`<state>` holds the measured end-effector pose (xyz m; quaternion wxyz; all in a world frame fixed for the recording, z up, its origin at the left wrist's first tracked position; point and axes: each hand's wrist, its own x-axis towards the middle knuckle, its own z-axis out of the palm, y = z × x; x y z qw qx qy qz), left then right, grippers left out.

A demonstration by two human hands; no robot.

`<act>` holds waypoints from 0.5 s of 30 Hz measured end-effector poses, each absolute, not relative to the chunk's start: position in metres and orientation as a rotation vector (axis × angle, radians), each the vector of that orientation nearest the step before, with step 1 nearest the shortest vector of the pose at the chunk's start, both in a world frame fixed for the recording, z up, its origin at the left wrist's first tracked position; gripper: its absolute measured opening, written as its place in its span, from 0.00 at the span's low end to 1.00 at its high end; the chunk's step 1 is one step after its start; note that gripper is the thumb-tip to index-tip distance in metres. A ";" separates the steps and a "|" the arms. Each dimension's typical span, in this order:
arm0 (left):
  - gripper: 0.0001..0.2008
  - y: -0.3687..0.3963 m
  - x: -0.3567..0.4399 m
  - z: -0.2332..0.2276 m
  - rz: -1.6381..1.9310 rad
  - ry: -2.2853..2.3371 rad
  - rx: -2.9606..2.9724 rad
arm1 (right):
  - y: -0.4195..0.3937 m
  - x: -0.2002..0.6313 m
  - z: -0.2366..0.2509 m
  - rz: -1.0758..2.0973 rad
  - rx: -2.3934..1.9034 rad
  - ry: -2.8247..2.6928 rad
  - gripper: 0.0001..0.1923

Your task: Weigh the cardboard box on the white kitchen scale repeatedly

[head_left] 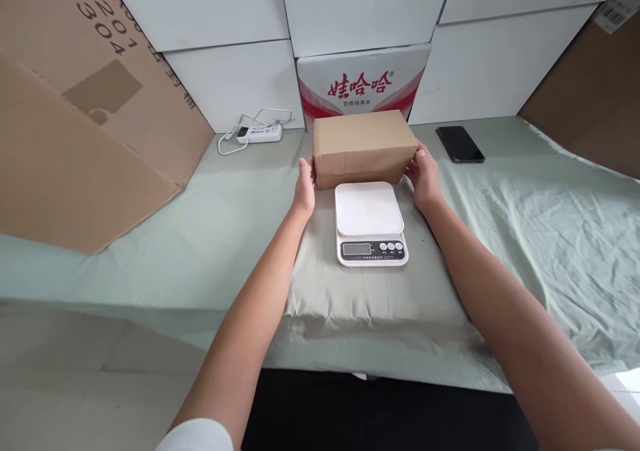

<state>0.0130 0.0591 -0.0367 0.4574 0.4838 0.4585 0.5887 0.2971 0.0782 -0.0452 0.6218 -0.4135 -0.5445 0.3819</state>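
Got both hands on the plain brown rectangular cardboard box [364, 146], one at each short end. My left hand [305, 188] is flat against the left end, fingers held together and pointing up along the side, thumb near the front corner. My right hand [424, 173] mirrors it on the right end, fingers curled a bit around the back edge with the thumb on the front face. So the box sits squeezed between my two palms, not pinched by fingertips. I can't tell if its bottom is resting on the cloth or hanging just above it.

The box is just behind the small white digital kitchen scale [370, 222], whose flat square platform has nothing on it; the box's front lower edge looks right next to the scale's back edge, maybe overlapping a little. Scale's grey display and little buttons face me.

Everything's on the pale green wrinkled cloth [525, 238] covering the table. A black smartphone [459, 144] lies face up well off to the right of my right hand. Behind the box is a white-and-red printed carton [363, 81], and off to the left a white power strip with its coiled cable [259, 132], plus a big leaning sheet of brown cardboard [85, 118].
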 end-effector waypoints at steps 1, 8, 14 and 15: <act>0.43 0.057 0.013 -0.036 1.441 1.134 1.198 | 0.078 0.298 -0.046 0.872 -0.957 -1.260 0.40; 0.43 0.052 0.013 -0.038 1.412 1.154 1.223 | 0.081 0.298 -0.047 0.899 -0.970 -1.252 0.40; 0.48 0.062 0.005 -0.042 1.488 1.208 1.102 | 0.079 0.297 -0.047 0.872 -0.996 -1.214 0.42; 0.49 0.063 0.004 -0.043 1.482 1.208 1.099 | 0.079 0.297 -0.046 0.868 -1.002 -1.221 0.42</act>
